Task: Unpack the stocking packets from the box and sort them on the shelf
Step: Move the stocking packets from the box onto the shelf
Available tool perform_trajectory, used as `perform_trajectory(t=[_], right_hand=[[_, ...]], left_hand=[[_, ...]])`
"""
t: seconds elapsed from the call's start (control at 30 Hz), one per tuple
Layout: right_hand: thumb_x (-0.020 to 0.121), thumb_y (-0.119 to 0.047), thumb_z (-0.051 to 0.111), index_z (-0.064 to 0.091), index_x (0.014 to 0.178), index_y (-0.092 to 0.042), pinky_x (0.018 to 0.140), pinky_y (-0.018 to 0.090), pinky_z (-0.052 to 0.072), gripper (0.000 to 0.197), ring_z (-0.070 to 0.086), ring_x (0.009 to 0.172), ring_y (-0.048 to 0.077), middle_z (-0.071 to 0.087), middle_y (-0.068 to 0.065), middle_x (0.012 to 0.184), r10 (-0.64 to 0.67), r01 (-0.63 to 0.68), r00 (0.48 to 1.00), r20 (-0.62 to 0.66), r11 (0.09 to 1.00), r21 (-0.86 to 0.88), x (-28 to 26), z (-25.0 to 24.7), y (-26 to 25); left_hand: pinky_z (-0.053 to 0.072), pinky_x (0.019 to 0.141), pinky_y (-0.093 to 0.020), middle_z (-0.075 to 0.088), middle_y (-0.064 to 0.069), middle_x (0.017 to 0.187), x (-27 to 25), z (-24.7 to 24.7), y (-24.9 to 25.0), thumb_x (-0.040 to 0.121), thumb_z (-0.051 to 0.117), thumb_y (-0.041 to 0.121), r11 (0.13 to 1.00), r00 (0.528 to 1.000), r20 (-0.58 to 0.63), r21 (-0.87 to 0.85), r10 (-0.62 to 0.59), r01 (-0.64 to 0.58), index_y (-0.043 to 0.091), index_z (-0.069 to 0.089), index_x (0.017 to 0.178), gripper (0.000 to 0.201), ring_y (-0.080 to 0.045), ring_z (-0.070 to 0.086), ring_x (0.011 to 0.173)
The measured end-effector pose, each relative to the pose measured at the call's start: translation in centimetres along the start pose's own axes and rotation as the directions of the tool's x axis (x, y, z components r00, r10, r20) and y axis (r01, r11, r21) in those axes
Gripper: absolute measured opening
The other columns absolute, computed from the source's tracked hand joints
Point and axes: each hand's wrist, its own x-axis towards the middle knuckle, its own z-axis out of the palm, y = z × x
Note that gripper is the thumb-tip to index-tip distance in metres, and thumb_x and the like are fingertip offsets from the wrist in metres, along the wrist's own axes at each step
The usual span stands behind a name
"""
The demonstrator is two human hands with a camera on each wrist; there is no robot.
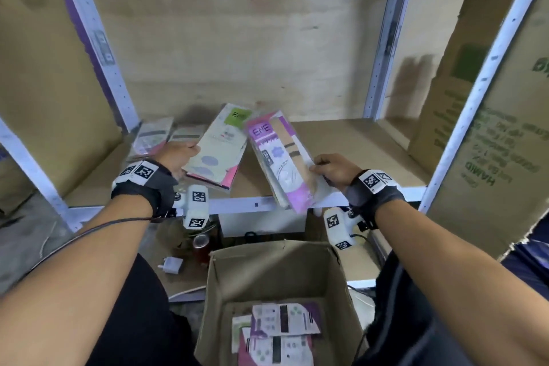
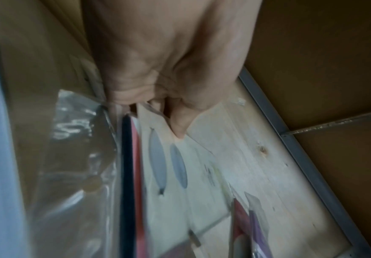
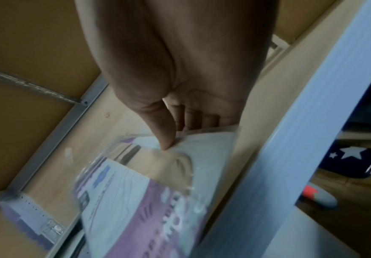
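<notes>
My left hand (image 1: 178, 154) grips a small stack of stocking packets (image 1: 218, 145), the top one pale with a green label, held tilted above the wooden shelf (image 1: 356, 154). In the left wrist view the thumb (image 2: 178, 125) presses on the pale packet (image 2: 193, 183). My right hand (image 1: 332, 168) pinches a purple-labelled packet (image 1: 279, 157) with a beige stocking showing, tilted over the shelf's front edge. The right wrist view shows the thumb (image 3: 164, 136) on that purple packet (image 3: 140, 200). The open cardboard box (image 1: 267, 273) sits below with several packets (image 1: 282, 333) inside.
Two more packets (image 1: 154, 134) lie at the shelf's left rear. Metal uprights (image 1: 98, 47) and large cardboard boxes (image 1: 490, 134) flank the shelf bay. A white charger (image 1: 172, 264) and a jar (image 1: 202, 246) sit on the floor beside the box.
</notes>
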Motion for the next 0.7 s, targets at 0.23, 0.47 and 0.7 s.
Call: perform_trajectory(t=[0.23, 0.47, 0.7], right_hand=[[0.097, 0.005, 0.050, 0.060, 0.091, 0.003, 0.067, 0.035, 0.047, 0.012, 0.055, 0.070, 0.027, 0.058, 0.015, 0.082, 0.106, -0.104, 0.994, 0.015, 0.932, 0.347, 3.5, 3.2, -1.3], [0.099, 0.006, 0.045, 0.053, 0.120, 0.016, 0.071, 0.038, 0.047, 0.024, 0.053, 0.071, 0.030, 0.056, 0.020, 0.086, 0.131, -0.142, 0.990, 0.057, 0.892, 0.429, 7.7, 7.1, -3.7], [0.099, 0.006, 0.045, 0.050, 0.124, 0.022, 0.082, 0.049, 0.049, 0.030, 0.057, 0.084, 0.036, 0.057, 0.033, 0.116, 0.150, -0.178, 0.984, 0.098, 0.884, 0.432, 12.9, 11.1, -7.3]], left_hand=[[0.042, 0.098, -0.037, 0.057, -0.016, 0.133, 3.6, -1.2, -1.9, 0.100, 0.054, 0.011, 0.987, 0.990, -0.118, -0.150, -0.080, 0.062, 0.001, 0.050, 0.141, 0.042, -0.018, 0.047, 0.107], [0.043, 0.111, -0.045, 0.055, -0.020, 0.142, 7.1, -3.6, -3.1, 0.099, 0.055, 0.010, 0.976, 0.972, -0.205, -0.204, -0.116, 0.073, 0.001, 0.054, 0.137, 0.039, -0.033, 0.055, 0.129], [0.053, 0.097, -0.051, 0.062, -0.020, 0.131, 10.2, -6.3, -4.5, 0.102, 0.049, 0.008, 0.954, 0.961, -0.238, -0.291, -0.140, 0.067, 0.000, 0.060, 0.129, 0.030, -0.039, 0.062, 0.116]])
